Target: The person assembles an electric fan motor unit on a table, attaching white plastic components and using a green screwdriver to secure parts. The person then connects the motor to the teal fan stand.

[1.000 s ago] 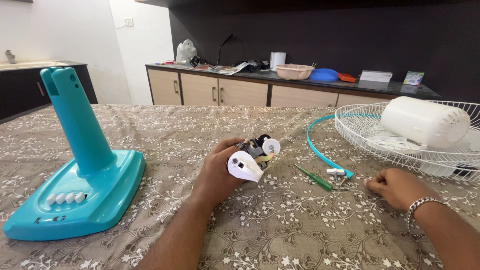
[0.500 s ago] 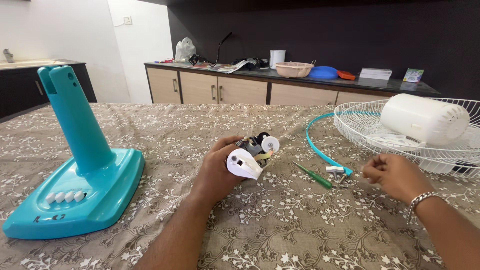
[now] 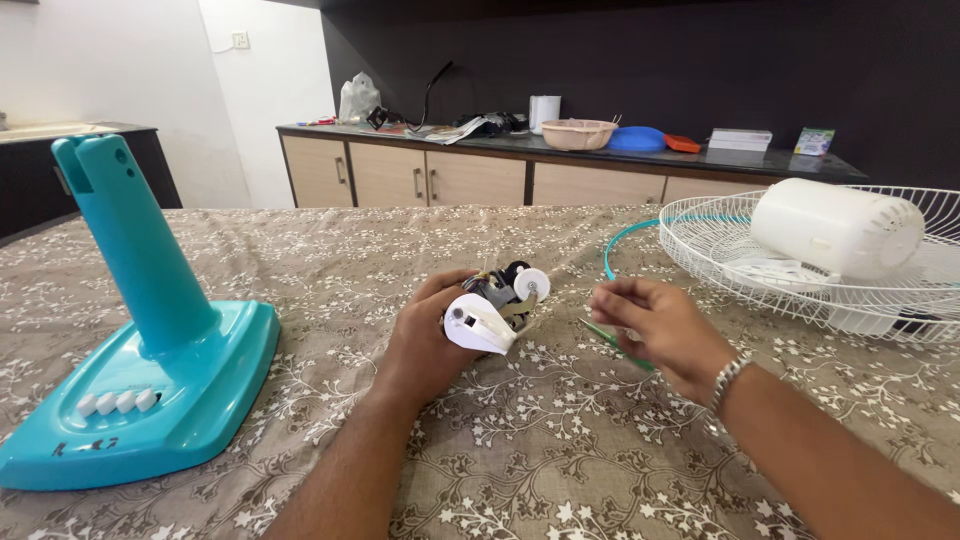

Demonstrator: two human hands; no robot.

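The small fan motor assembly rests on the patterned worktop, gripped by the left hand. The right hand, fingers pinched, hovers just beside it above a green screwdriver; a steady left-hand grip would help.

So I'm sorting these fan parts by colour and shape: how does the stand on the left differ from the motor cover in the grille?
The fan stand is teal; the motor cover is white. The stand is upright on the tablecloth, a column on a flat base, while the cover lies on its side in the wire grille. The stand has white push buttons; the cover has vent slots at one end. Both look like smooth plastic, and neither hand touches them.
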